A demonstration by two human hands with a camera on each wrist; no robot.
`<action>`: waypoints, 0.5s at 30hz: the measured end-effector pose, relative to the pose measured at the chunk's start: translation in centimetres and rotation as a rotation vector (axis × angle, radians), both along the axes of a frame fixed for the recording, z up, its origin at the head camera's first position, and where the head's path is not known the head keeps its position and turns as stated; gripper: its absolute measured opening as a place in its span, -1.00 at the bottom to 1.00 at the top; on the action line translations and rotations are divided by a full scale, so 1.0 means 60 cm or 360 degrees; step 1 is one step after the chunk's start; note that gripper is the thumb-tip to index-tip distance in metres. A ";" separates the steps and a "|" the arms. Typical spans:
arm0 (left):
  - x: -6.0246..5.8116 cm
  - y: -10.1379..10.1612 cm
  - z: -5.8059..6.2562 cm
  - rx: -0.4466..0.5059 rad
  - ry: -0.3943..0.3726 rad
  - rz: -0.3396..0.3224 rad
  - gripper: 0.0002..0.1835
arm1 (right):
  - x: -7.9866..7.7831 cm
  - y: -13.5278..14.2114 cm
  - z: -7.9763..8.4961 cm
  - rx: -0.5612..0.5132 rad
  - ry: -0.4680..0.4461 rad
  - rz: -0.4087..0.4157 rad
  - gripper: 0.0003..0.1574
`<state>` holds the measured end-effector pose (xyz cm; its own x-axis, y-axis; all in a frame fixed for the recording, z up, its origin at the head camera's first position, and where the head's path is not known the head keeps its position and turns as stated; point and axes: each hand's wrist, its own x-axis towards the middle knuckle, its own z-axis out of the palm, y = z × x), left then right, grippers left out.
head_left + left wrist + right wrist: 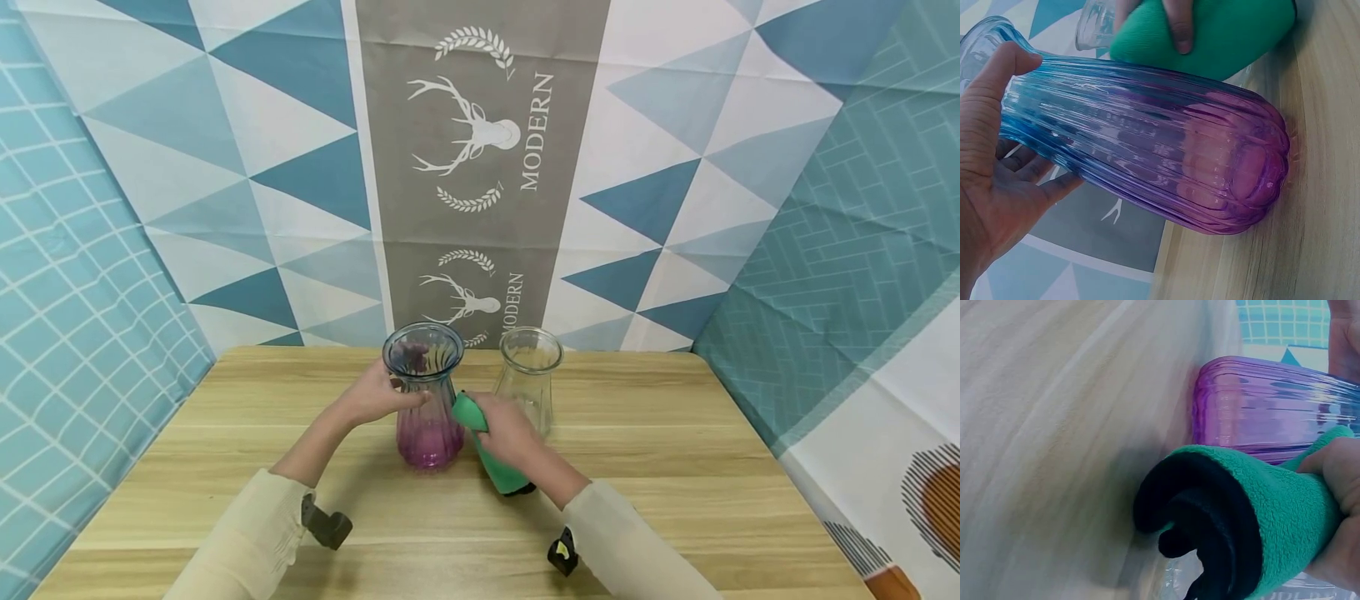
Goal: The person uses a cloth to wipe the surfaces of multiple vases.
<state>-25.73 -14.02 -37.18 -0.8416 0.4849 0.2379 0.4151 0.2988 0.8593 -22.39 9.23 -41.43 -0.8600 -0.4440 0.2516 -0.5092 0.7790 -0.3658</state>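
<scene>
A ribbed glass vase (430, 437), bluish at the top and purple at the base, stands on the table. My left hand (375, 395) grips it below the flared rim; in the left wrist view the thumb lies on one side and the fingers on the other. My right hand (512, 429) holds a folded green cloth (1285, 515) with a black edge, close beside the vase. Whether the cloth touches the glass I cannot tell. Behind the right hand stands a clear glass vase (527, 385), its lower part partly hidden.
The wooden table (645, 517) reaches back to a wall hanging (480, 225) with triangles and deer heads. Tile-patterned sheets (82, 275) hang on the left side, and a teal sheet (840, 275) on the right.
</scene>
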 end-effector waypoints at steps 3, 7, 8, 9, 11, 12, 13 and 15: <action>0.001 -0.001 0.000 -0.0013 0.0002 0.0005 -0.15 | 0.002 0.002 -0.006 0.0054 -0.0050 0.0016 -0.28; 0.002 -0.001 0.000 0.0004 0.0025 -0.0015 -0.15 | 0.005 0.004 -0.013 0.0123 -0.0094 0.0022 -0.29; 0.002 0.000 0.001 0.0011 0.0033 -0.0022 -0.14 | 0.005 0.005 -0.015 0.0123 -0.0106 0.0021 -0.29; 0.002 0.000 0.001 0.0012 0.0042 -0.0019 -0.14 | 0.004 0.005 -0.015 0.0126 -0.0106 0.0021 -0.30; 0.003 0.000 0.002 0.0011 0.0049 -0.0003 -0.12 | 0.004 0.007 -0.014 0.0106 -0.0118 0.0021 -0.30; 0.004 0.000 0.002 0.0006 0.0048 0.0013 -0.11 | 0.004 0.008 -0.012 0.0086 -0.0125 0.0023 -0.30; 0.004 0.001 0.002 0.0001 0.0048 0.0028 -0.11 | 0.003 0.009 -0.011 0.0066 -0.0124 0.0026 -0.30; 0.004 0.001 0.001 -0.0015 0.0045 0.0065 -0.10 | 0.001 0.010 -0.008 0.0043 -0.0109 0.0025 -0.30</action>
<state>-25.49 -13.96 -37.13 -0.8536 0.4527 0.2578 0.4267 0.3237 0.8445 -22.30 9.86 -41.90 -0.8677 -0.4633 0.1803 -0.4959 0.7812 -0.3792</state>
